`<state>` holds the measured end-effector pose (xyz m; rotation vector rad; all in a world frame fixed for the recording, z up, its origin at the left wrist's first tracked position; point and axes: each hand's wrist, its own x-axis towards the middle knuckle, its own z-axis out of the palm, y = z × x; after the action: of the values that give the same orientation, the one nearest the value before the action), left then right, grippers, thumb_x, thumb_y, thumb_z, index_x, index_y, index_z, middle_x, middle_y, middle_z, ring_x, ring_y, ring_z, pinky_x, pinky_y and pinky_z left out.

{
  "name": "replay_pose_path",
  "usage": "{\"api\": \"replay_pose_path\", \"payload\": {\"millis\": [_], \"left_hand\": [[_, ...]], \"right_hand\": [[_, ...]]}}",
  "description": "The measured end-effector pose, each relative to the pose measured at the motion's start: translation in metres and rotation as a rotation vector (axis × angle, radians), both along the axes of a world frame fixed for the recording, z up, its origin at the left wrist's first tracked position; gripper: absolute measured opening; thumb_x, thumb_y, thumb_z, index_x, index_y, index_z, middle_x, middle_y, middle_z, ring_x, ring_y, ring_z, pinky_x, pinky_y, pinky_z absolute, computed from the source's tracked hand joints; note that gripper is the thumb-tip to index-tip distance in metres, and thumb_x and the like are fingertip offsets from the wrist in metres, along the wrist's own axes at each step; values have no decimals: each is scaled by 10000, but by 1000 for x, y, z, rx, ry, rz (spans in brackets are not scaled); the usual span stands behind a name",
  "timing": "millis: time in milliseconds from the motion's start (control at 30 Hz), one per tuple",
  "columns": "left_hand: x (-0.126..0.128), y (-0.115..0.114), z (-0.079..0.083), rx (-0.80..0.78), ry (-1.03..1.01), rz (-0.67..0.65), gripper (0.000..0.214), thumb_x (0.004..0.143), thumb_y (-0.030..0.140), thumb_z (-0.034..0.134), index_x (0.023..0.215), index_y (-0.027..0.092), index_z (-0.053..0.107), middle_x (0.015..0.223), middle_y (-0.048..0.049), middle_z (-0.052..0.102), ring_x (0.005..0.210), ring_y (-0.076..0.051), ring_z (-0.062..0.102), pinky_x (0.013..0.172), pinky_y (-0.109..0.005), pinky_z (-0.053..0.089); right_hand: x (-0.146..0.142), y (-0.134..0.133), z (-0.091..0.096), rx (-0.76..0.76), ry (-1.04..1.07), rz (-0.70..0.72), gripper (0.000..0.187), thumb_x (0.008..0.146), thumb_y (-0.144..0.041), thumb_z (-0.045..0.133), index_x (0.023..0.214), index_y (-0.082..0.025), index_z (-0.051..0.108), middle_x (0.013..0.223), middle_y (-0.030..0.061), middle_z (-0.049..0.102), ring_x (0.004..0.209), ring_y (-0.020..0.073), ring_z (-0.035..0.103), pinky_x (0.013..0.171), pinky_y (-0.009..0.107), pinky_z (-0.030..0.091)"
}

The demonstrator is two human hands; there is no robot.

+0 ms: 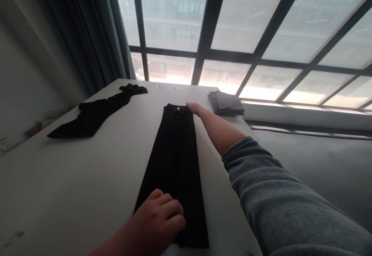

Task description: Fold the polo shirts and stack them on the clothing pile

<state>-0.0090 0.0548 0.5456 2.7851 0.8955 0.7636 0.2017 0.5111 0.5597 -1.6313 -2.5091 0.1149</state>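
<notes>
A pair of black trousers [176, 151], folded lengthwise into one long narrow strip, lies flat on the white bench [87, 170], running from the near edge towards the far edge, a little right of the middle. The waistband, with a small pale label, is at the far end.

The left hand [158, 215] rests on the near end of the trousers, close to the near edge of the bench. Its fingers [171, 209] are curled in with the knuckles up; whether they pinch the cloth I cannot tell.

The right hand [197, 109], on an arm in a grey sleeve [261, 178], reaches to the far end and touches the right corner of the waistband. Its fingers lie stretched out and narrow against the cloth; a grip cannot be made out.

Another black garment [95, 112] lies spread out by the far left corner, well apart from the trousers. A folded stack of grey clothes [226, 104] sits at the far right corner, just beside the right hand. Two small pale discs [158, 87] lie near the far edge. Beyond the bench stand a large window [247, 15] and a dark curtain [87, 27]
</notes>
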Motion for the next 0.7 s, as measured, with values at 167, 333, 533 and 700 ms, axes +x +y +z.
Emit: {"api": "replay_pose_path", "payload": {"millis": [167,333,533,700], "left_hand": [[-24,-2,-35,-217,77,25,167,899,66,669,896,215,594,1009,46,679,863,-134,556,758,-327,327],[-35,9,-28,-441,158,-43,154,873,201,766,978,246,662,1134,45,683,1005,-143,605,875,-312,381],[-38,40,-19,-464,255,-229,231,867,410,804,1031,271,719,1124,20,708,1035,-184,640,932,-336,435],[-40,54,-46,-398,183,-172,575,869,586,754,1369,331,633,1585,-61,492,1436,-327,464,1182,-521,353]], "right_hand": [[-29,-17,-44,-151,19,-93,669,1093,-498,357,1673,-172,281,1659,176,368,1515,308,416,1242,469,344],[-29,-28,-79,-171,-2,-199,699,1071,-594,316,1689,-281,223,1756,98,87,1610,381,126,1254,685,128],[-22,-20,-80,-152,-15,-254,717,1042,-674,302,1682,-367,207,1760,81,91,1592,422,139,1205,758,148],[-21,-7,-77,-104,-73,-264,746,1014,-718,321,1678,-395,211,1765,59,62,1554,461,206,1161,789,225]]}}
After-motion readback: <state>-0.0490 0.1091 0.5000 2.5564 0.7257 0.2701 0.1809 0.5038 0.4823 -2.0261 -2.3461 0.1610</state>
